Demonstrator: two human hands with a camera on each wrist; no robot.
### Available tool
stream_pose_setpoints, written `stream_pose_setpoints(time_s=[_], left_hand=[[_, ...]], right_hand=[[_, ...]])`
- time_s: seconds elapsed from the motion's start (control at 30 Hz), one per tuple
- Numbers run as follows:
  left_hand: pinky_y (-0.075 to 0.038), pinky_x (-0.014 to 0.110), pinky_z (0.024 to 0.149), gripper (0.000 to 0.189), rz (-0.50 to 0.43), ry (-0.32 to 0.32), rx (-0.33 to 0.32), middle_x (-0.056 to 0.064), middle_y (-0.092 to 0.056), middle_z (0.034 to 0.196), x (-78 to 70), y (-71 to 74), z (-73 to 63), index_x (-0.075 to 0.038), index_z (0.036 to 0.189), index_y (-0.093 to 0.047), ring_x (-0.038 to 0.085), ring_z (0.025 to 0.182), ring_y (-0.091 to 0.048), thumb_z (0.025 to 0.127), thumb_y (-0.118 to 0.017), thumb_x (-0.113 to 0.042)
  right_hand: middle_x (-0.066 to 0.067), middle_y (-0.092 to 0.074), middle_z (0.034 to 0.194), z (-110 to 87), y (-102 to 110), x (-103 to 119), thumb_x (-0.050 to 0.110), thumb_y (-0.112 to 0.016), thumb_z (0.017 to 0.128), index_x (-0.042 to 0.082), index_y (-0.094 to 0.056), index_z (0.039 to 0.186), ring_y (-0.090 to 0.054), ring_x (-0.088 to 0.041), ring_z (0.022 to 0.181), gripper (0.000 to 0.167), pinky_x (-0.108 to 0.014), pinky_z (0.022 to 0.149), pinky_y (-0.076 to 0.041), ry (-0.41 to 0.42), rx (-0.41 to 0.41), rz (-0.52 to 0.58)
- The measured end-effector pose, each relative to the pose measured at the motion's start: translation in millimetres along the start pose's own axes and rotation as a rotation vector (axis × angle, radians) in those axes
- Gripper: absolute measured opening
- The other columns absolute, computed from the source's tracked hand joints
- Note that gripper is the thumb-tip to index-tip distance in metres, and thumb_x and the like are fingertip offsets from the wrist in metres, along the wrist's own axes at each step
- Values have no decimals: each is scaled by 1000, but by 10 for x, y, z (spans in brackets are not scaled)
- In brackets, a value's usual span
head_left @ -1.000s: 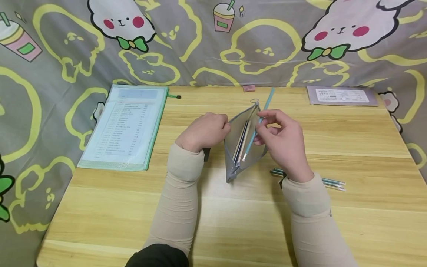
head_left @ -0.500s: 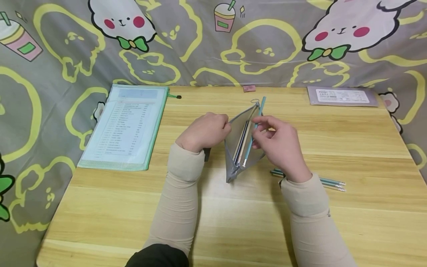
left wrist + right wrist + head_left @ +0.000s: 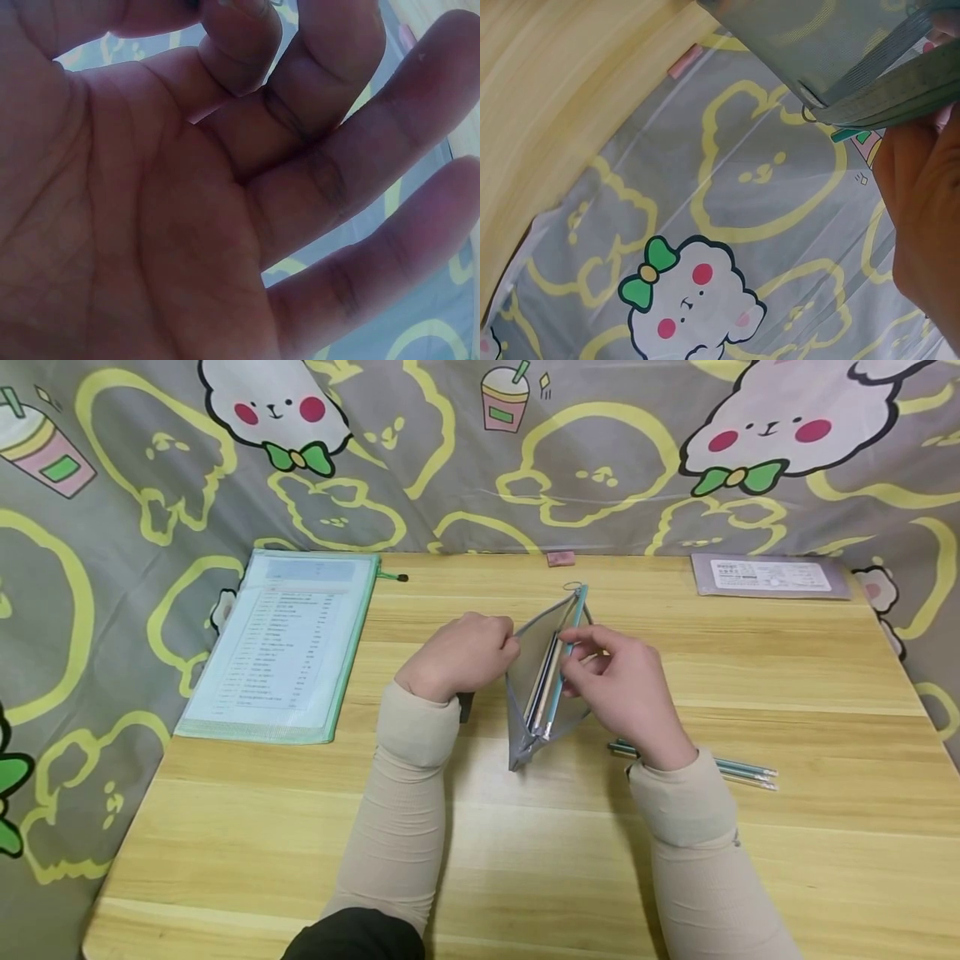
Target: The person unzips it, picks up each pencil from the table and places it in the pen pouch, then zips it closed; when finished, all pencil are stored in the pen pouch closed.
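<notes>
My left hand (image 3: 465, 653) pinches the left rim of a grey mesh zip pouch (image 3: 528, 647) between thumb and forefinger. In the left wrist view the other fingers (image 3: 352, 180) spread away from the palm. The pouch stands with its mouth spread wide, several slim pencils (image 3: 542, 681) lying inside. My right hand (image 3: 626, 681) pinches a light-blue pencil (image 3: 556, 700) by its middle. Its eraser end is down inside the pouch and its other end reaches the zip corner. In the right wrist view the pouch's mesh side (image 3: 780, 45) hangs above the right hand (image 3: 926, 195).
Several green and silver pencils (image 3: 746, 770) lie on the table beneath my right wrist. A mint-edged document bag (image 3: 281, 643) with a printed sheet is at the left. A pink eraser (image 3: 560, 559) and a labelled mauve packet (image 3: 768, 575) lie along the back edge, before the patterned curtain.
My right hand has moved left and slightly down, bringing the blue pencil from above the pouch's right rim to inside its mouth. The left hand and pouch have stayed still.
</notes>
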State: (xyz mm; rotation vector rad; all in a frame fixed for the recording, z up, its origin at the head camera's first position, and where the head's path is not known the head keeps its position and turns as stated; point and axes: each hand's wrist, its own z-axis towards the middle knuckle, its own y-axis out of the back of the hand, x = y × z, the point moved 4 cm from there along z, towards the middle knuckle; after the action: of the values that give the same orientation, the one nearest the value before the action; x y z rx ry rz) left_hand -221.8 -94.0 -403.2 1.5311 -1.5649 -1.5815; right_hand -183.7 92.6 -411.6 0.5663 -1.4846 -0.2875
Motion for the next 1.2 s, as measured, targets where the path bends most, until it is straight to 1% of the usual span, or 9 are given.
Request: stream_pose_setpoints(time_s=[0.3,0.53,0.77,0.97,1.1,1.2], left_hand=[[-39,31,58,33,-3,8,2,1,-48,73,0,-5,5,-11,82,-58,16,61,-45,110,-41,-22],[-39,31,58,33,1,10,7,1,-48,72,-3,-5,5,-11,83,-58,15,62,-45,109,-42,-21],[-39,31,58,32,-5,17,13,1,-49,72,-15,2,-4,-11,85,-60,15,61,-45,109,-43,-21],[-39,31,58,31,2,8,0,1,-48,72,-5,-6,1,-11,84,-60,16,61,-45,109,-43,-21],[-38,31,58,31,1,3,-5,0,-47,72,-4,-4,3,-11,83,-59,16,61,-44,108,-43,-21],[-38,31,58,31,-1,2,-4,0,-47,72,-8,0,0,-11,83,-59,16,61,-44,108,-42,-21]], right_hand=[[-11,-73,102,8,-20,1,7,-61,99,5,-73,127,-73,-13,72,30,-26,59,-57,-7,40,-36],[-11,-73,102,8,-26,5,10,-65,100,4,-73,127,-74,-14,73,28,-25,61,-58,2,57,-36],[-11,-74,101,5,-47,6,10,-68,99,4,-73,125,-73,-12,71,27,-24,61,-57,10,76,-37],[-10,-75,100,-10,-32,27,12,-70,99,5,-74,123,-73,-12,71,26,-23,61,-56,5,55,-39],[-11,-74,102,-33,-2,61,13,-72,99,5,-74,124,-74,-12,73,26,-23,63,-58,-21,30,5],[-12,-73,102,-51,21,89,14,-72,99,5,-74,124,-74,-12,74,27,-24,64,-59,-39,27,36]])
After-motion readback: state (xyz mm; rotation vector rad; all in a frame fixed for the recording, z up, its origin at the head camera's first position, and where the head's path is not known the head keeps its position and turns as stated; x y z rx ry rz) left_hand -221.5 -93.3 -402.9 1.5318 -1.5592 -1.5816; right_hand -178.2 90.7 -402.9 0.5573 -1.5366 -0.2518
